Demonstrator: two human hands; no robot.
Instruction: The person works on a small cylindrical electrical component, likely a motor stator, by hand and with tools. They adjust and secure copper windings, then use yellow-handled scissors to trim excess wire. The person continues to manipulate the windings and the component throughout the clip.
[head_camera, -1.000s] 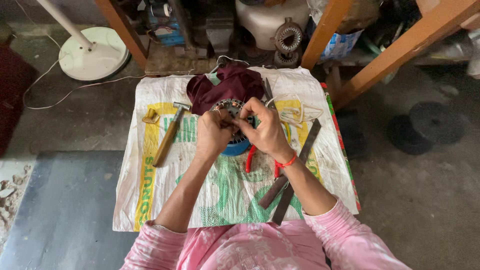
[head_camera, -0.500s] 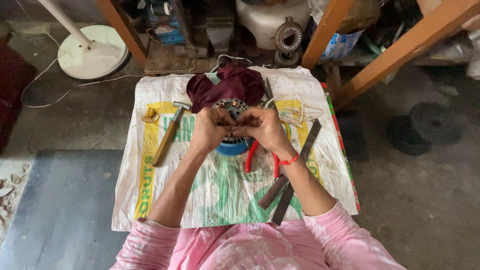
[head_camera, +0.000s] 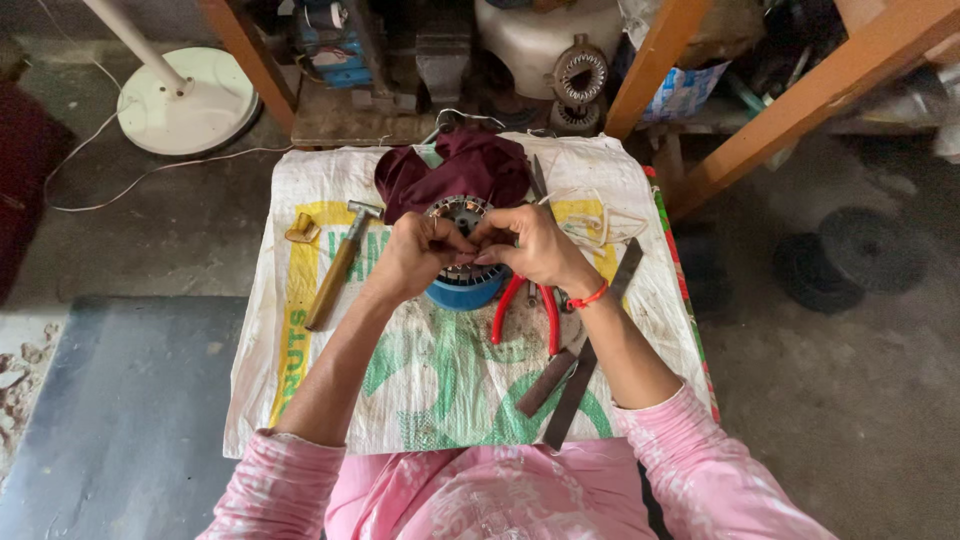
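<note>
Grey concrete floor surrounds a low work surface that is covered with a white woven sack (head_camera: 430, 400) with green and yellow print. Both hands meet over the middle of this sack, above a round motor stator (head_camera: 462, 280) with a blue body and a ring of metal slots on top. The left hand (head_camera: 415, 255) and the right hand (head_camera: 530, 245) are both curled narrow, with the fingertips pinched together between them, right over the top of the stator; they seem to hold something small and thin there, but what exactly I cannot tell (it is too small to see). The right wrist carries a red band (head_camera: 590, 296).

Behind the stator, touching it, lies a dark maroon cloth (head_camera: 455, 172), bunched up. To the left of the hands a hammer (head_camera: 338, 268) with a wooden handle lies on the sack, and a small brass-coloured piece (head_camera: 300, 229) is just beside its head. Near the right forearm lie pliers (head_camera: 520, 310) with red handles, and below them two flat dark metal bars (head_camera: 575, 375) lie slanted side by side. A clear plastic piece (head_camera: 590, 222) rests near the right hand.

On the floor at upper left stands a white round fan base (head_camera: 185, 100). Orange wooden legs (head_camera: 800, 100) rise at upper right.
</note>
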